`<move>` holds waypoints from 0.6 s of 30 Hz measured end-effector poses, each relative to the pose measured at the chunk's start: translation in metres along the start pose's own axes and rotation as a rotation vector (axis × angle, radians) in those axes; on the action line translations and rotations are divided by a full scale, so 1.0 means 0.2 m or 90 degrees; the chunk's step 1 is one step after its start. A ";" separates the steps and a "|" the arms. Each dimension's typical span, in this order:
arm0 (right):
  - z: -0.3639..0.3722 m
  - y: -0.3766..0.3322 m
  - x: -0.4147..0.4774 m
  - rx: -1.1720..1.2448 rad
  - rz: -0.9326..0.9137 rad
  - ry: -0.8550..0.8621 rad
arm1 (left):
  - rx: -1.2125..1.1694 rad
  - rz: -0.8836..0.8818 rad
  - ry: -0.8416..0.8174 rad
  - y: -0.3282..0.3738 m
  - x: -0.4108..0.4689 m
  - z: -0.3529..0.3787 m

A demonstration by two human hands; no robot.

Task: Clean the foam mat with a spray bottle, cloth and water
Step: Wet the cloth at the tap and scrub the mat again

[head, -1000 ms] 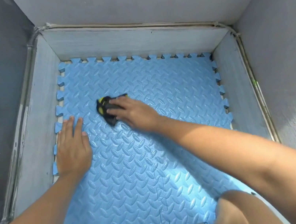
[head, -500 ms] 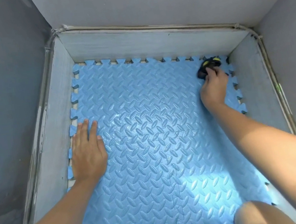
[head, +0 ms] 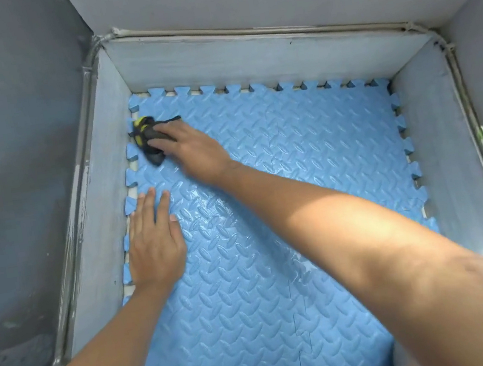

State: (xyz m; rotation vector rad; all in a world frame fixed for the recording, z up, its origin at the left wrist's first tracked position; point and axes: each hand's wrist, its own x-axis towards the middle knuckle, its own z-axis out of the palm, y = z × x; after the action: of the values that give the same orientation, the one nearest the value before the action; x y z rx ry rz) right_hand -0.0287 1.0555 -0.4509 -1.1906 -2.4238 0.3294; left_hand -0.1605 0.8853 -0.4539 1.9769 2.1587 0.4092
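Note:
A blue foam mat (head: 310,172) with a raised tread pattern and jigsaw edges lies flat inside a shallow grey enclosure. My right hand (head: 194,149) reaches across to the mat's far left corner and presses a crumpled dark cloth (head: 147,139) with yellow markings onto it. Flat on the mat near its left edge lies my left hand (head: 155,242), fingers together and holding nothing. A wet sheen shows on the mat between the two hands. No spray bottle is in view.
Low grey walls (head: 261,54) with a metal rim (head: 477,132) box the mat in on the left, far and right sides. Bare grey concrete (head: 15,185) lies outside. My knee (head: 417,360) shows at the bottom right.
My right hand swept the cloth from the mat's middle left to the far right corner, then back across to the far left corner. My left hand stayed pressed at the left edge.

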 end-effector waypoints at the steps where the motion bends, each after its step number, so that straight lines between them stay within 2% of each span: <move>1: -0.07 0.09 -0.04 0.004 0.034 0.011 | -0.002 0.001 -0.002 0.00 0.00 0.00; 4: -0.34 0.44 -0.24 0.025 0.225 0.073 | -0.006 -0.001 -0.010 0.00 0.00 -0.01; 8: -0.64 0.90 -0.68 -0.082 0.440 0.132 | -0.009 -0.001 -0.010 0.00 0.00 -0.01; 10: -0.70 0.99 -0.89 -0.106 0.567 0.182 | -0.008 0.001 -0.009 -0.01 0.00 -0.01; 12: -0.71 0.96 -0.99 -0.111 0.638 0.207 | -0.008 0.004 -0.008 -0.01 0.00 -0.01; 14: -0.66 0.79 -0.99 -0.102 0.587 0.187 | -0.011 0.005 -0.007 -0.01 0.00 -0.01; 16: -0.60 0.51 -0.97 -0.081 0.448 0.144 | -0.014 0.001 -0.003 -0.01 0.00 -0.01; 18: -0.53 0.18 -1.03 -0.034 0.272 0.042 | -0.018 -0.001 0.001 -0.01 0.00 -0.01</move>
State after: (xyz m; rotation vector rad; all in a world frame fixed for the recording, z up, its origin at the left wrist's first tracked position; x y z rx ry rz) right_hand 0.1583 0.9165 -0.4261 -1.7143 -2.1181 0.3437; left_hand -0.1639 0.8856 -0.4526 1.9600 2.1442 0.4385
